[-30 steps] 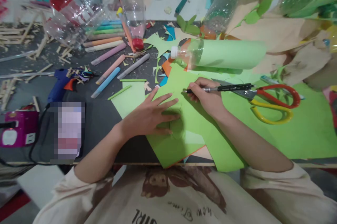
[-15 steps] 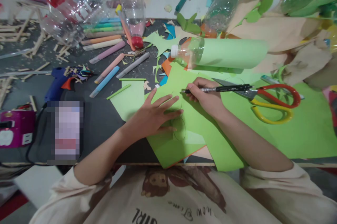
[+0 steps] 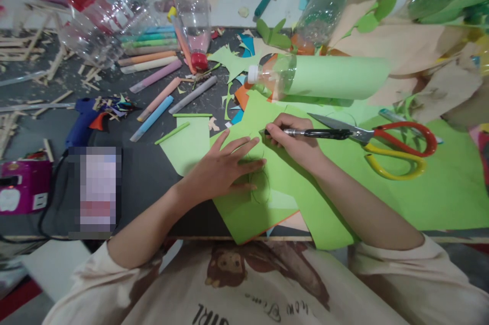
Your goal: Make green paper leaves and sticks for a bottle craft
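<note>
My left hand (image 3: 229,164) lies flat with spread fingers on a sheet of bright green paper (image 3: 239,220). Thin drawn curves show on the paper under and below those fingers. In my right hand (image 3: 296,139) a black pen (image 3: 324,134) is pinched, its tip at the paper just above my left fingertips. To the right of that hand lie scissors (image 3: 367,135) with one red and one yellow handle, blades toward the pen. Past my hands a clear bottle wrapped in pale green paper (image 3: 340,77) lies on its side.
Left of my hands are several felt-tip pens (image 3: 152,118), a blue glue gun (image 3: 80,121), a phone (image 3: 97,190) with a blurred screen and a purple box (image 3: 25,187). Plastic bottles (image 3: 191,4), wood sticks and paper scraps crowd the back. Larger green paper (image 3: 439,197) spreads right.
My right hand has shifted slightly left with the pen, whose rear end now sits lower and further left. My left hand stays nearly in place on the paper.
</note>
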